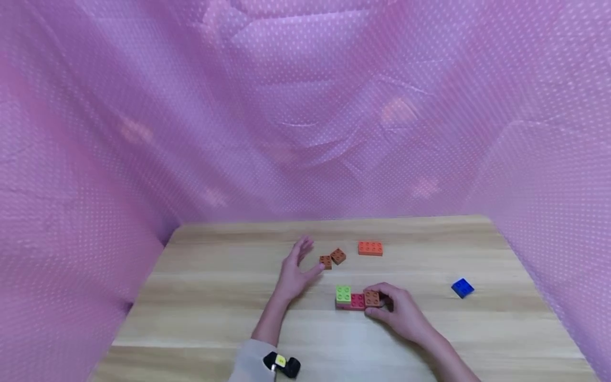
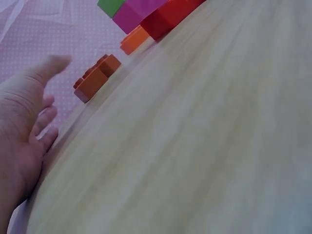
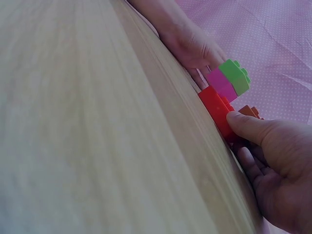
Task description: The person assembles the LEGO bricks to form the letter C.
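My right hand (image 1: 398, 313) pinches a brown brick (image 1: 372, 298) at the right end of a red brick (image 1: 357, 301), with the thumb on the near side and the fingers behind. In the right wrist view the thumb overlaps the red brick (image 3: 214, 108). On the red brick's left end a lime green brick (image 1: 343, 293) sits over a magenta brick (image 3: 222, 84). My left hand (image 1: 293, 276) is spread, fingers fairly straight and holding nothing. Its thumb tip overlaps one of two small loose brown bricks (image 1: 325, 261) in the head view; the other brown brick (image 1: 338, 256) lies beside it.
An orange brick (image 1: 370, 248) lies towards the back of the wooden table (image 1: 200, 297). Off to the right is a blue brick (image 1: 462, 288). Pink dotted cloth (image 1: 305, 132) hangs behind the table and along both sides.
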The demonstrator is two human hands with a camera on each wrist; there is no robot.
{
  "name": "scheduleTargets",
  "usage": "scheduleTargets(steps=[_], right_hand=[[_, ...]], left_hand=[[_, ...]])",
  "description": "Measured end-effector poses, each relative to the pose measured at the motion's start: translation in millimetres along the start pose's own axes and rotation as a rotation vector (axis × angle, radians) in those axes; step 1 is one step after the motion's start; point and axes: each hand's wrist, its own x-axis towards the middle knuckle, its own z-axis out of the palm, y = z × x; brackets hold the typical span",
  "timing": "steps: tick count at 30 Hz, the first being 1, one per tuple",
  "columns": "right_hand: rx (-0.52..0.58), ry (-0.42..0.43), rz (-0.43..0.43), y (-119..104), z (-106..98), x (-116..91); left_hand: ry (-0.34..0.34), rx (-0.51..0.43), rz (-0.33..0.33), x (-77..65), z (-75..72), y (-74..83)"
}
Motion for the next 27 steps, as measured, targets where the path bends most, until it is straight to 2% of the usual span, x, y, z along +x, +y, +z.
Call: scheduleTargets(steps=[5,12,15,19,25,27], right_hand=[[0.002,0.015,-0.031,-1,-3,-5],[0.028,-0.004,-0.030,1,5,-7],[0.037,-0.001,-0.024,1,5,-7],[0.037,-0.004,-0.011,0,4,-6],[0.017,-0.002,-0.015,0,2,-4],[0.009,0.003,-0.016,1,2,-3]], left_hand=[[-0.094,0.106,-0.010,-1.2,6.9,2.7],[-0.131,0.310,-0.006,-9.3,3.8,3.0],[-0.125,0.347,-0.006,-9.9,4.8,2.3],[-0.107,0.259,-0.015,-10.2,5.9,1.8],[-0.031,0.035,0.003,-13.1,7.5,4.0],[-0.024,-0.041,0.017,-15.4,9.1,5.7]])
